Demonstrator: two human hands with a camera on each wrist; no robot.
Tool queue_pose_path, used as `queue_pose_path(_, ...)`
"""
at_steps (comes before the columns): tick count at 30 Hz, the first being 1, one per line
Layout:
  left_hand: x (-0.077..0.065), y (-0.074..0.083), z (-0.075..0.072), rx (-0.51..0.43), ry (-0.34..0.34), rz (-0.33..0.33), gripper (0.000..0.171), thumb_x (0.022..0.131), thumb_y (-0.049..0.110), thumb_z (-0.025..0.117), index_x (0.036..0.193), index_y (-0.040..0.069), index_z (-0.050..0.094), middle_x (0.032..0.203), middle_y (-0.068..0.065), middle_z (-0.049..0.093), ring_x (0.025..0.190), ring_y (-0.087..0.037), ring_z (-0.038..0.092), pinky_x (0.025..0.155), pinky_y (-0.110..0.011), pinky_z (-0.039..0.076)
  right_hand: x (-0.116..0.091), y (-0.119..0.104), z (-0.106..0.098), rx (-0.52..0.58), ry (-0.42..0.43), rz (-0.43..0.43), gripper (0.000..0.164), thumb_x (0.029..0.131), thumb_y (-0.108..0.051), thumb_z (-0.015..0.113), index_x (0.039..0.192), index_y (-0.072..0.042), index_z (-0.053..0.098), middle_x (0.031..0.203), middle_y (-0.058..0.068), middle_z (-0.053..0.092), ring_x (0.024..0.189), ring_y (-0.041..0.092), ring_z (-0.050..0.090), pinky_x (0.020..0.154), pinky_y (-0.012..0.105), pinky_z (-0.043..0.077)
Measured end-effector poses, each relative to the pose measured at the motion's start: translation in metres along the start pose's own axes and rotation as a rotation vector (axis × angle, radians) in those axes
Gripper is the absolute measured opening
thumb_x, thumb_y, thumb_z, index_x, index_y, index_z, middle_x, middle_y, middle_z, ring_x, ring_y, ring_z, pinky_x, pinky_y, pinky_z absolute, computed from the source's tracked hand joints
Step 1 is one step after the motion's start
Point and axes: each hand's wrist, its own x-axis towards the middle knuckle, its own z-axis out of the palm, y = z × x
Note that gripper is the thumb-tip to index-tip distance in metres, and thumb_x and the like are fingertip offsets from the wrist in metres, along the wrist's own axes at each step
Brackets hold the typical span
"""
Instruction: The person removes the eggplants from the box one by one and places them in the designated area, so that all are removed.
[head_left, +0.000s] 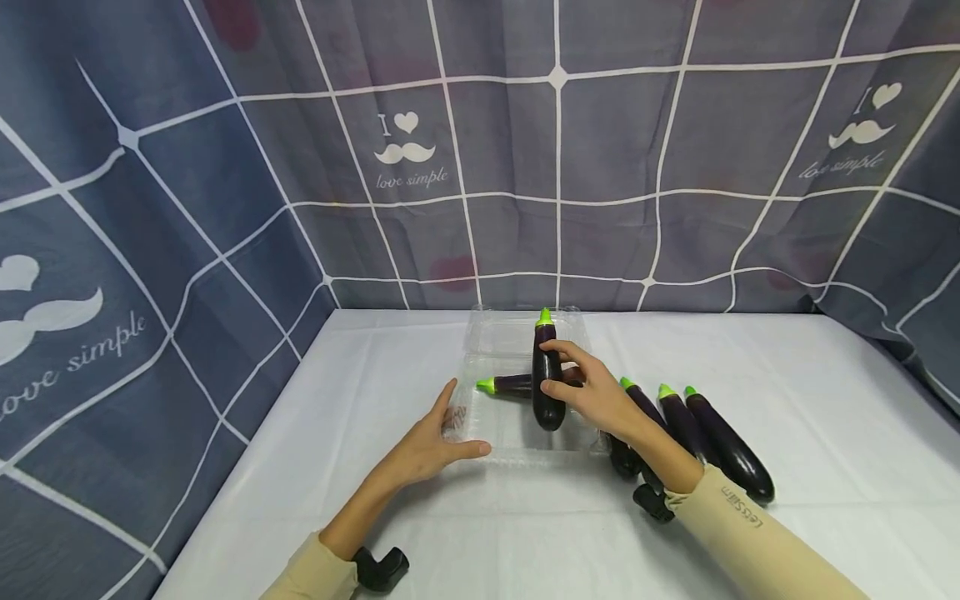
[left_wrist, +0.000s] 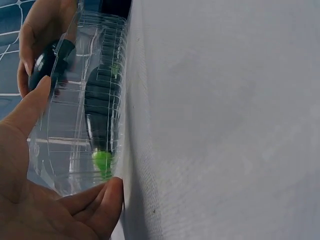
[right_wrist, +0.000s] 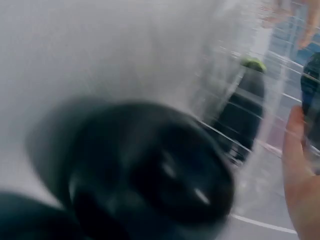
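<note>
A clear plastic clamshell box point(head_left: 495, 429) stands on the white table with its lid tipped back. One eggplant point(head_left: 512, 386) with a bright green cap lies crosswise inside. Over it, my right hand point(head_left: 596, 396) grips a second eggplant point(head_left: 550, 414) between thumb and fingers, its green cap pointing away from me. My left hand point(head_left: 431, 443) spreads its thumb and fingers around the near left corner of the box. In the left wrist view, those fingertips point(left_wrist: 112, 197) rest low against the box wall point(left_wrist: 75, 150).
Several more eggplants point(head_left: 727, 442) lie right of the box, partly hidden by my right forearm. Behind the table hangs a grey checked curtain point(head_left: 510, 167), which also runs along the left side point(head_left: 150, 233). Black wrist devices point(head_left: 381, 570) sit at both sleeves.
</note>
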Motion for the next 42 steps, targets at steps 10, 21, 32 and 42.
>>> queue_pose_path(10,-0.001,0.001,-0.001,-0.005,-0.006,0.013,0.115,0.078,0.042,0.084,0.161,0.02,0.008,0.156,-0.025,0.028,0.145,-0.033,0.025,0.111,-0.055,0.026,-0.034,-0.019,-0.039,-0.121,0.014,0.008,0.053,0.094,-0.022,0.068,0.143,-0.016,0.05,0.135,0.018,0.051,0.115,0.032,0.055,0.085,0.047,0.047)
queue_pose_path(21,-0.002,0.002,0.0,-0.002,-0.007,0.015,0.116,0.077,0.042,0.084,0.16,0.018,0.008,0.155,-0.025,0.03,0.144,-0.033,0.027,0.11,-0.054,0.027,-0.073,-0.017,-0.081,-0.277,0.01,0.033,0.051,0.094,-0.022,0.069,0.142,-0.017,0.052,0.124,0.009,0.059,0.105,0.027,0.052,0.077,0.039,0.047)
queue_pose_path(32,-0.002,0.002,-0.002,0.006,-0.006,-0.001,0.116,0.077,0.043,0.085,0.16,0.019,0.008,0.155,-0.025,0.03,0.144,-0.034,0.027,0.11,-0.055,0.028,-0.095,-0.011,-0.129,-0.441,0.011,0.082,0.054,0.096,-0.024,0.066,0.146,-0.015,0.047,0.144,0.015,0.047,0.117,0.037,0.049,0.082,0.056,0.045)
queue_pose_path(42,0.0,0.0,-0.001,0.002,-0.005,0.001,0.117,0.076,0.044,0.085,0.16,0.019,0.008,0.154,-0.025,0.031,0.144,-0.033,0.027,0.11,-0.054,0.027,-0.121,0.015,-0.161,-0.522,0.045,0.127,0.058,0.095,-0.025,0.068,0.147,-0.015,0.045,0.141,0.011,0.047,0.108,0.0,0.048,0.079,0.05,0.046)
